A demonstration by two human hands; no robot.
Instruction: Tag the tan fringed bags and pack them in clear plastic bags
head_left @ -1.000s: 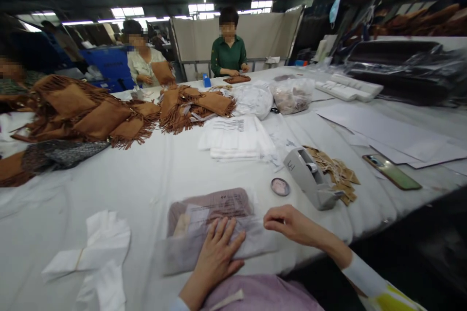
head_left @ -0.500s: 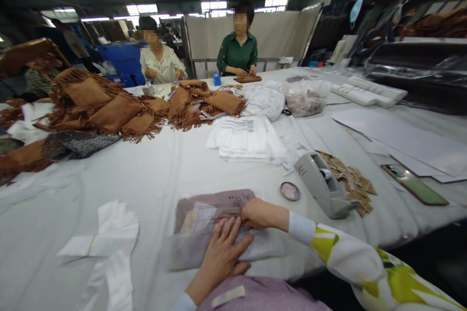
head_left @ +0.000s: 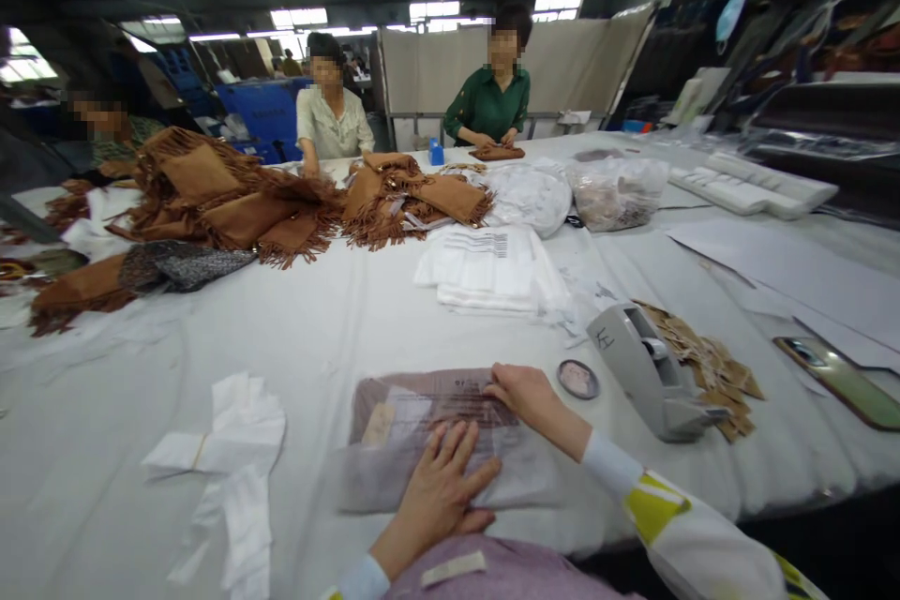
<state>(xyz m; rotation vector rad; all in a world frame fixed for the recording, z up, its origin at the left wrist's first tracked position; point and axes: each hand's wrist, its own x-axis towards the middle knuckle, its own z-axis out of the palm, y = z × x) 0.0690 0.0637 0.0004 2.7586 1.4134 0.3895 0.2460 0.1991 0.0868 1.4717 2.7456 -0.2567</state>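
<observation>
Clear plastic covers a flat packet (head_left: 436, 436) that lies on the white table (head_left: 337, 328), close to the near edge, directly in front of the person. Inside the packet a brownish folded thing shows, with a paper label on its left part. The left hand (head_left: 442, 492) lies flat on the lower part of the packet, palm down, with the fingers spread and pointing away from the person. It presses and does not pinch anything. The right hand (head_left: 527, 394) rests on the upper right corner of the packet, fingers bent and close together on the plastic; whether they pinch the edge I cannot tell. The right sleeve is white with yellow patches.

Just to the right of the packet is a small round tin (head_left: 577, 379), and beside that a grey tape dispenser (head_left: 651, 375). Behind the dispenser is a heap of brown paper tags (head_left: 710, 361). A phone (head_left: 836, 375) lies further right, near big white sheets. To the left of the packet some white tissue papers (head_left: 225, 445) lie crumpled. In the middle of the table is a stack of white bags (head_left: 492, 272), and behind it piles of brown fringed cloth (head_left: 239, 206). Three other people are at the far side of the table; one in a green shirt (head_left: 492, 108) has both hands on a brown piece.
</observation>
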